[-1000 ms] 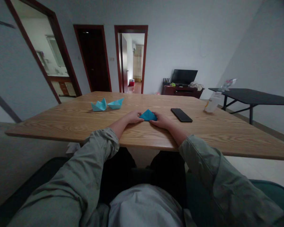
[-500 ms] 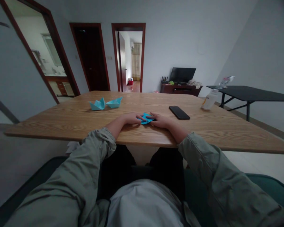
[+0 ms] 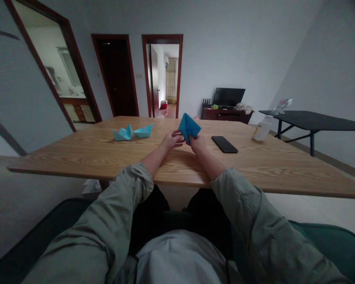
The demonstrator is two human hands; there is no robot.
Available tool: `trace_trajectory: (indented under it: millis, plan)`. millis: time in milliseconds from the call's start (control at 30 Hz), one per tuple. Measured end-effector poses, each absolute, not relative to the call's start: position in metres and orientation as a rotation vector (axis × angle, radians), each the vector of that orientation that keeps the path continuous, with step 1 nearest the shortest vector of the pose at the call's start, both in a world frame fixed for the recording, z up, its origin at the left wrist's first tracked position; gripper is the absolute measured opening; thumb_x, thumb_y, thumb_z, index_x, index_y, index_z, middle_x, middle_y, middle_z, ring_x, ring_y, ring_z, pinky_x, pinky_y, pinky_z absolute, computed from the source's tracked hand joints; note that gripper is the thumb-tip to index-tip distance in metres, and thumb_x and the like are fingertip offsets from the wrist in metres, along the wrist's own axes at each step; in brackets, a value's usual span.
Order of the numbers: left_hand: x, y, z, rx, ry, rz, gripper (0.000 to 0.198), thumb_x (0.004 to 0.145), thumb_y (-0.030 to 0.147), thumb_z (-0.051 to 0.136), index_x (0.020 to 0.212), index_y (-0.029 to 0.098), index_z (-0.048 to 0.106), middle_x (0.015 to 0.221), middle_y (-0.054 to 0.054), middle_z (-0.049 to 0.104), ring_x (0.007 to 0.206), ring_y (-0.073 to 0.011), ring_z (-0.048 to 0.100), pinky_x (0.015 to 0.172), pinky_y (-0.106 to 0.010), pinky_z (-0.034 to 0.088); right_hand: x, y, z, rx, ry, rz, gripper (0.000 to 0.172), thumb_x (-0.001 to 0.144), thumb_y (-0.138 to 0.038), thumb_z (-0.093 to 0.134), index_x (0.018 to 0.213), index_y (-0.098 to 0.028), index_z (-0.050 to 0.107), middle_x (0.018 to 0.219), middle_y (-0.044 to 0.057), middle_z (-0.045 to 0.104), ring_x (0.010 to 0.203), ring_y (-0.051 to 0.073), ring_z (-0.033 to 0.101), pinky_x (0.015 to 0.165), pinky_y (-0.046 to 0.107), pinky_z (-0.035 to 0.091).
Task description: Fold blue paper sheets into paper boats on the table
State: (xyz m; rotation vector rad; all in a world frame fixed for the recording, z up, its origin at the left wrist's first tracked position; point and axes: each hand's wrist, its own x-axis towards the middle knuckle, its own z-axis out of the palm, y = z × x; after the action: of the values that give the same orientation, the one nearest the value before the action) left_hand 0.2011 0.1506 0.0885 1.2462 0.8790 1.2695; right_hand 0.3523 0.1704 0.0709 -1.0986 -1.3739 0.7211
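A folded piece of blue origami paper (image 3: pixel 189 127) stands up off the wooden table, its point upward, pinched at its lower end by my right hand (image 3: pixel 198 144). My left hand (image 3: pixel 172 140) is raised just left of it, fingers spread, with the fingertips at or very near the lower left edge. Two light blue paper boats (image 3: pixel 123 134) (image 3: pixel 143 131) sit side by side on the table (image 3: pixel 77 157), left of my hands.
A black smartphone (image 3: pixel 224 144) lies to the right of my hands, with a white bottle (image 3: pixel 262 129) lying near the table's far right edge. Beyond that stands a dark table (image 3: pixel 313 119). A TV (image 3: pixel 229 96) stands on a low cabinet (image 3: pixel 227 115) at the back.
The blue paper has been lifted from the table and now stands upright in my right hand. My left hand has risen and opened beside it, and both hands have drawn closer to the paper's lower end.
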Motion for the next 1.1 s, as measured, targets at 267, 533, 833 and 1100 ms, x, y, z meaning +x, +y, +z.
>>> trace_trajectory:
  millis: [267,533,833,1100]
  plan:
    - [0.206,0.158,0.088,1.296,0.992,1.536,0.056,0.068,0.034,0.078,0.116,0.02,0.053,0.109,-0.009,0.065,0.083,-0.0159,0.065,0.068,-0.028,0.051,0.343,0.17,0.067,-0.971,-1.373,0.87,0.026,0.073,-0.036,0.056,0.09,-0.017,0.061,0.084,0.004,0.066,0.071,0.017,0.06,0.066,0.032,0.053]
    - [0.203,0.155,0.088,1.744,1.219,1.684,0.023,0.071,0.027,0.071,0.084,0.017,0.055,0.078,-0.001,0.064,0.07,-0.0131,0.062,0.069,-0.026,0.051,0.346,0.162,0.064,-1.155,-1.632,0.509,0.028,0.082,-0.037,0.048,0.09,-0.017,0.066,0.084,0.006,0.069,0.079,0.022,0.063,0.074,0.033,0.052]
    - [0.216,0.133,0.091,1.991,1.077,1.505,0.015,0.079,0.023,0.061,0.089,0.019,0.051,0.115,-0.005,0.062,0.099,-0.0175,0.062,0.076,-0.028,0.054,0.343,0.147,0.074,-1.152,-1.882,0.522,0.034,0.082,-0.023,0.051,0.111,-0.017,0.067,0.107,0.008,0.071,0.099,0.022,0.064,0.09,0.032,0.048]
    - [0.206,0.131,0.097,1.997,1.506,1.577,0.011,0.087,0.032,0.053,0.093,0.022,0.052,0.094,-0.005,0.064,0.091,-0.0212,0.061,0.085,-0.033,0.046,0.342,0.157,0.07,-1.064,-1.647,0.821,0.033,0.082,-0.04,0.051,0.097,-0.015,0.067,0.087,0.005,0.07,0.084,0.02,0.065,0.075,0.03,0.053]
